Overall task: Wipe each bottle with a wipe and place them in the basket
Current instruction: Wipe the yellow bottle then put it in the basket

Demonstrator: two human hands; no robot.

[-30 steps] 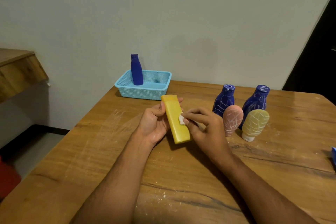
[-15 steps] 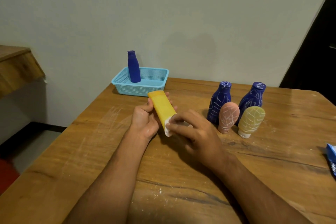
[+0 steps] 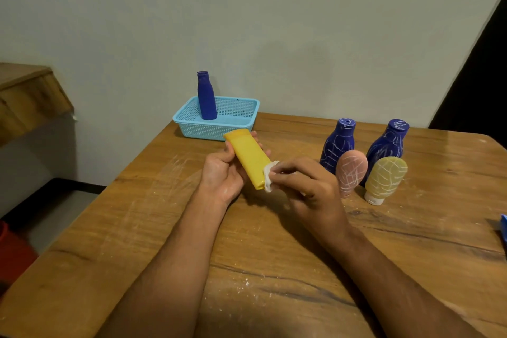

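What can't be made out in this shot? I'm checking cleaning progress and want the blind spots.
Head view, the only one:
- Yellow bottle: back face hidden by the left hand; near end covered by the wipe and right hand.
- Two blue bottles: lower fronts hidden by the pink bottle and pale yellow bottle.
- Blue object: cut off by the right edge.

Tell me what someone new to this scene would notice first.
First, the yellow bottle at the center, held by the left hand while the right hand presses a white wipe to its near end. Next, four bottles scribbled with white lines stand in a cluster on the right of the wooden table. Behind, a clean blue bottle stands upright in the light blue basket.
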